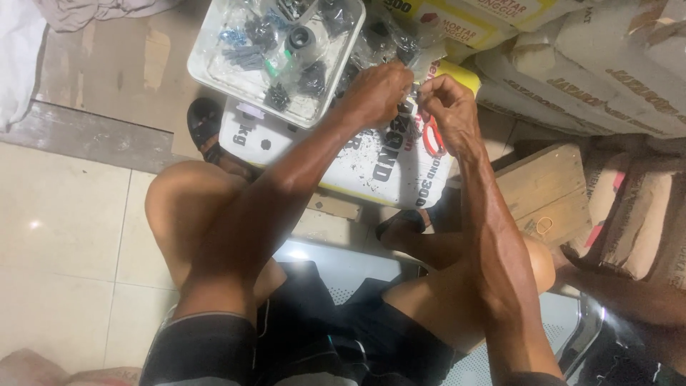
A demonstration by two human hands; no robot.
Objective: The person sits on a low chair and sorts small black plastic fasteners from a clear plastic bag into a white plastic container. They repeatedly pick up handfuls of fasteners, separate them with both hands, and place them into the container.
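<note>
I see both hands meeting over the far edge of the white sack: left hand and right hand pinch a small clear plastic bag between them, fingertips closed, beside the parts tray.

Pale glossy floor tiles reflect the light, and stacked sacks stand beside a wooden block.

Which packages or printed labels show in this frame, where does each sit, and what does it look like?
White sack: flat under both hands, black lettering, yellow edge.
Clear tray: upper left on the sack, holding bagged dark parts.
Pale stacked sacks: upper right, dark lettering.
Small clear bag: between left hand and right hand.
</note>
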